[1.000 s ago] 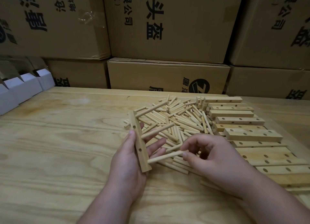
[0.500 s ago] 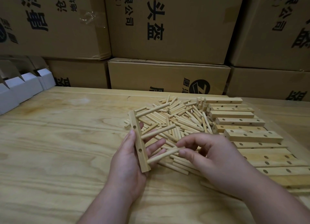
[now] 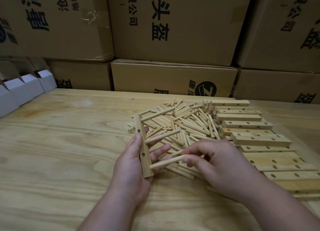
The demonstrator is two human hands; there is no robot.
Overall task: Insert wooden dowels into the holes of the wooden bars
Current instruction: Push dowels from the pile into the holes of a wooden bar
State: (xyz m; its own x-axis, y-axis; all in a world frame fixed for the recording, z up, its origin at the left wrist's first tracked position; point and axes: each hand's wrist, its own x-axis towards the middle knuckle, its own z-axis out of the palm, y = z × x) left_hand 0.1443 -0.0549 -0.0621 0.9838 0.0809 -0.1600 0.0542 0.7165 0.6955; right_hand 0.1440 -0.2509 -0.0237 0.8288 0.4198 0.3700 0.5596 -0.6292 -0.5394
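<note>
Wooden bar [image 3: 143, 146] held on edge above the table [image 3: 60, 153] by the left hand [image 3: 133, 163], thumb on its outer face and fingers behind. Two dowels [image 3: 156, 114] already project from its inner face toward the right; a third dowel [image 3: 168, 161], pinched by the right hand [image 3: 220, 163], meets the bar's near end. Loose dowels [image 3: 187, 125] lie heaped on the table just beyond both hands. Drilled bars [image 3: 245, 125] lie in overlapping rows to the right of the heap. Closed cardboard boxes [image 3: 173, 24], contents hidden, are stacked behind; open white cartons [image 3: 22, 90], interiors unseen, stand far left.
</note>
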